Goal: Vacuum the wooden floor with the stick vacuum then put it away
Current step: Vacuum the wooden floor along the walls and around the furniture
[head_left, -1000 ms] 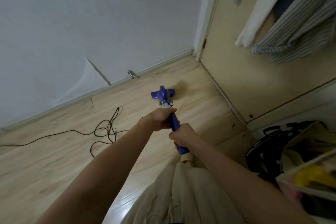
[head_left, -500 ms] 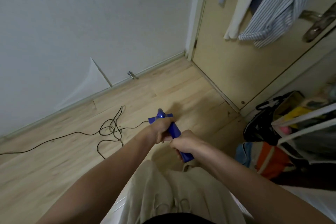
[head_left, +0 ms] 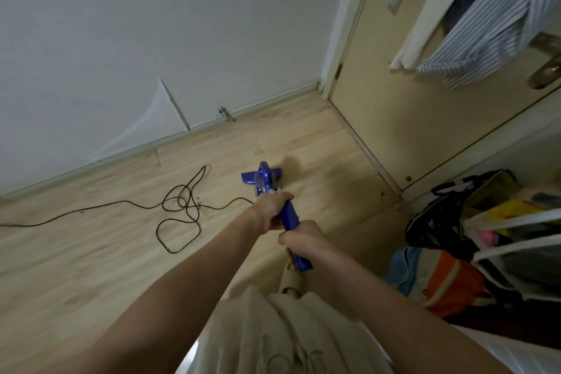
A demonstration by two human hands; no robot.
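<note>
Head view puts us looking down our own forearms at the wooden floor [head_left: 91, 252], and we judge that we are in the vacuuming step, not the putting away: the blue stick vacuum [head_left: 274, 209] stands in use, its floor head [head_left: 261, 176] flat on the boards near the corner where the white wall [head_left: 151, 24] meets the door [head_left: 409, 115].

Our left hand [head_left: 271, 211] grips the blue shaft higher up, nearer the floor head, with the fingers curled round it. Our right hand [head_left: 303, 240] grips the handle end just behind, closer to our body, fingers wrapped too; the two hands sit almost touching along the shaft. Neither one is loose or spread.

A black power cord [head_left: 182, 206] lies in tangled loops on the floor to the left of the floor head, and one strand runs toward the vacuum. We think the next stroke calls for a steady push or pull with both hands kept firm, and for steering clear of those loops, since the head could ride over them or drag them along. To our right a pile of bags [head_left: 455, 222] crowds the floor edge, so we would need to work close beside it without knocking it. Storing the vacuum seems some way off.
</note>
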